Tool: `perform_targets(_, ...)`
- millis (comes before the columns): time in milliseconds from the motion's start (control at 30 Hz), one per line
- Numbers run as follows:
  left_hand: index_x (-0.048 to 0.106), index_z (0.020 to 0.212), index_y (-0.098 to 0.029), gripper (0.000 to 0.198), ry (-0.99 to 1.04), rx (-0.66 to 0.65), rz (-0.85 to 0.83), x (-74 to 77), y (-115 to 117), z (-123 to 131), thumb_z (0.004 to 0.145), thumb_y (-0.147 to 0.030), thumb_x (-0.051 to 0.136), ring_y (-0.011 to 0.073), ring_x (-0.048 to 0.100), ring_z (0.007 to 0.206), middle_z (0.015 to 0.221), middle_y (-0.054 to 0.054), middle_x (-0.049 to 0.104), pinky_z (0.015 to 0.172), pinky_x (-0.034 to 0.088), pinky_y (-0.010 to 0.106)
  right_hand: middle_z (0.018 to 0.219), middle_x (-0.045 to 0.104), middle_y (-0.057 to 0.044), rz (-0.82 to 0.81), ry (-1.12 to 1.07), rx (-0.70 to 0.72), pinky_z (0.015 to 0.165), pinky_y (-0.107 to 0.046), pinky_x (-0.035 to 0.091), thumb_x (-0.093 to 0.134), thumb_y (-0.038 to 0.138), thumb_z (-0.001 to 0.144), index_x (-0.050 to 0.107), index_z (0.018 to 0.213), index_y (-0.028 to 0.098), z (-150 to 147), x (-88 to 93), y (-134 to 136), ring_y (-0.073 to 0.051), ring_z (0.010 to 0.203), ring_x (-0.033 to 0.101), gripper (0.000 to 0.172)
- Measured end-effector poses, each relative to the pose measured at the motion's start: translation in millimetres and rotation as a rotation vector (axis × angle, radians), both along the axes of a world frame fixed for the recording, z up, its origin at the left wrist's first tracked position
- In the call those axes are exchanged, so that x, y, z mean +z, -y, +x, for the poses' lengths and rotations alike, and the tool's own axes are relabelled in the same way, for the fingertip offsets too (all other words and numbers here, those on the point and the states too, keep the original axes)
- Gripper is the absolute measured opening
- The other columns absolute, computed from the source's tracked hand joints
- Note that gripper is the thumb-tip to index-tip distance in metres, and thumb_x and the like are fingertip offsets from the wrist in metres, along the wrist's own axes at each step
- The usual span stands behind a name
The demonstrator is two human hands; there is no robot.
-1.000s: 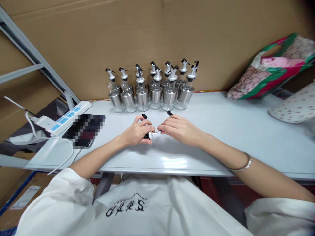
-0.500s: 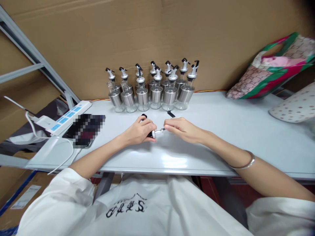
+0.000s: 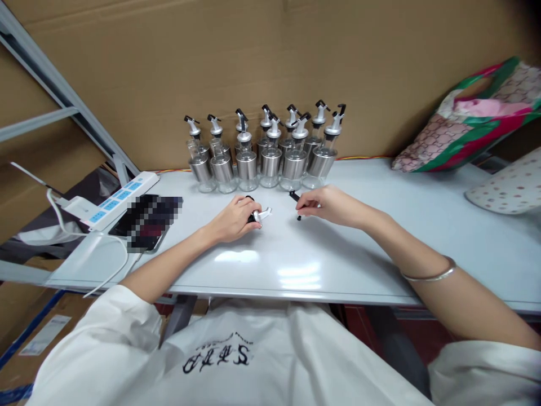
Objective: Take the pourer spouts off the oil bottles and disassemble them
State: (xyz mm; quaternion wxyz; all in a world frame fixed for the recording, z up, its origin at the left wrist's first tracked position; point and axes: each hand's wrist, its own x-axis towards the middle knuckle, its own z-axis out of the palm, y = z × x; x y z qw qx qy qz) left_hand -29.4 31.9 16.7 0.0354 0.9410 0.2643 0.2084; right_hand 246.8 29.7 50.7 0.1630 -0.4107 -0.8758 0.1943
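Note:
In my left hand (image 3: 237, 219) is a silver pourer spout (image 3: 262, 215) with a black stopper, its bare nozzle pointing right. My right hand (image 3: 323, 203) is off to the right, thumb and fingers pinched on a small black piece (image 3: 299, 217) that sticks out below the fingertips. A black lever cap (image 3: 293, 195) lies on the table against those fingers. Behind both hands stand several glass bottles (image 3: 270, 163) with steel sleeves, many topped with the same silver spouts and black levers. Two in the front left have open necks.
On the left of the white table (image 3: 380, 242) lie a power strip (image 3: 122, 200), cables and a blurred-out phone (image 3: 147, 223). A patterned bag (image 3: 456, 124) and a dotted white object (image 3: 507, 183) stand at the right. Cardboard (image 3: 169, 67) forms the back.
My right hand has moved right and slightly back, away from the spout. The black tip at the nozzle's end is gone from the spout, and a small black piece shows under my right fingers.

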Motion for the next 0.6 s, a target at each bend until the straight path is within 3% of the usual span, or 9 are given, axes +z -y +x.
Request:
perform_targets(200, 0.052, 0.099, -0.014, 0.062, -0.008, -0.015, -0.014, 1.5, 1, 0, 0.09, -0.063, 0.015, 0.022, 0.052, 0.089, 0.093, 0.011, 0.061, 0.088, 0.036, 0.038, 0.062, 0.063, -0.003, 0.123, 0.241, -0.201, 0.053, -0.027, 0.035, 0.046, 0.025, 0.088, 0.06, 0.083, 0.019, 4, -3.1, -6, -0.016, 0.051, 0.053, 0.016)
perform_targets(333, 0.052, 0.099, -0.014, 0.064, 0.0, -0.029, -0.021, 3.0, 3, 1, 0.09, -0.064, 0.014, 0.0218, 0.052, 0.088, 0.092, 0.011, 0.061, 0.087, 0.037, 0.037, 0.06, 0.059, -0.004, 0.113, 0.322, -0.227, 0.052, -0.027, 0.032, 0.042, 0.027, 0.091, 0.057, 0.075, 0.018, 8, -7.4, -11, -0.016, 0.05, 0.05, 0.023)
perform_targets(467, 0.052, 0.098, -0.013, 0.065, 0.011, -0.042, -0.02, 2.3, 5, 2, 0.09, -0.064, 0.013, 0.0215, 0.051, 0.086, 0.09, 0.011, 0.061, 0.087, 0.037, 0.037, 0.065, 0.056, -0.003, 0.125, 0.255, -0.168, 0.054, -0.026, 0.035, 0.048, 0.029, 0.088, 0.056, 0.075, 0.019, 17, -11.6, -16, -0.015, 0.055, 0.049, 0.018)
perform_targets(600, 0.052, 0.099, -0.013, 0.065, 0.012, -0.054, -0.036, 0.9, 6, 3, 0.09, -0.064, 0.012, 0.022, 0.051, 0.087, 0.091, 0.011, 0.061, 0.087, 0.037, 0.037, 0.073, 0.054, -0.003, 0.162, 0.15, -0.034, 0.059, -0.026, 0.04, 0.051, 0.037, 0.085, 0.059, 0.068, 0.019, 22, -11.7, -19, -0.013, 0.059, 0.048, 0.025)
